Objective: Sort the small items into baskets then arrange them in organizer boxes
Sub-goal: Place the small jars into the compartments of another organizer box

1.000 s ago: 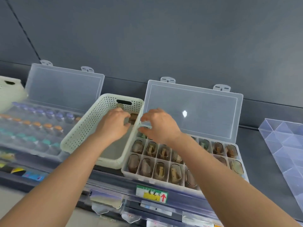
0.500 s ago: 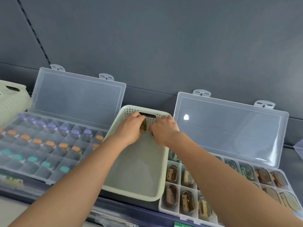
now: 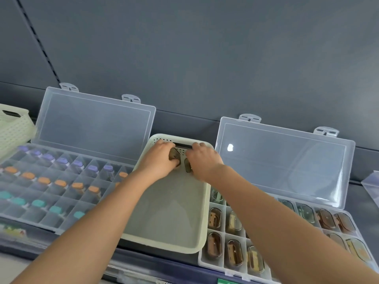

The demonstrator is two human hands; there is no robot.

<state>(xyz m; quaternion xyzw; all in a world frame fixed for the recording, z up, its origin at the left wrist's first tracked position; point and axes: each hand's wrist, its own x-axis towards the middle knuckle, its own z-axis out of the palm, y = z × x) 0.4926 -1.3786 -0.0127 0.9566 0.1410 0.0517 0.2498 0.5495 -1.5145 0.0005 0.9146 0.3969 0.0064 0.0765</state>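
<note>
A pale green perforated basket (image 3: 164, 218) lies between two clear organizer boxes. At its far end my left hand (image 3: 159, 160) grips a small brown oval item (image 3: 174, 154). My right hand (image 3: 202, 160) pinches a second brown oval item (image 3: 187, 168) beside it. The basket's floor in front of my hands is bare. The right organizer box (image 3: 221, 261) holds brown and olive oval items in its compartments, partly hidden by my right forearm. The left organizer box (image 3: 51, 201) holds small bottles with purple, orange and teal caps.
Both boxes' clear lids (image 3: 283, 162) stand open against the grey back wall. Another pale green basket (image 3: 14, 126) sits at the far left. A clear divider tray's corner (image 3: 371, 183) shows at the right edge. The shelf's front rail carries price labels.
The view has shifted left, so the basket now sits in the middle. Both hands moved from the right box's edge into the basket's far end and closed on brown oval items.
</note>
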